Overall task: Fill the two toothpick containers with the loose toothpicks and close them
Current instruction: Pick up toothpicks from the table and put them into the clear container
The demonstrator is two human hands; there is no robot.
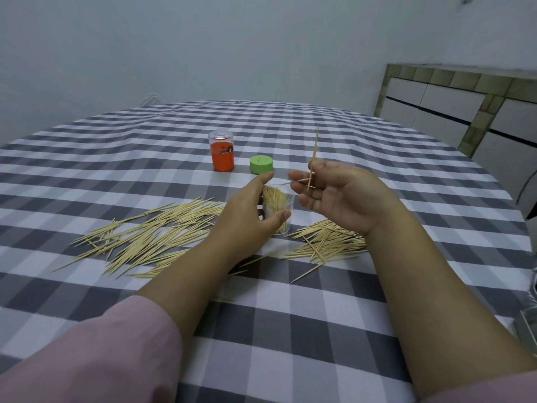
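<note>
My left hand (247, 210) grips a clear toothpick container (280, 209) that stands open on the table, packed with upright toothpicks. My right hand (334, 196) hovers just right of it, pinching a few toothpicks (313, 158) that point upward. Loose toothpicks lie in a big pile (151, 234) to the left and a smaller pile (328, 241) to the right. An orange container (222, 154) with a clear cap stands farther back. A green lid (261, 164) lies next to it.
The table wears a grey and white checked cloth (290, 315). A tiled counter (465, 112) stands beyond the table's right side. A pale wall is behind the far edge.
</note>
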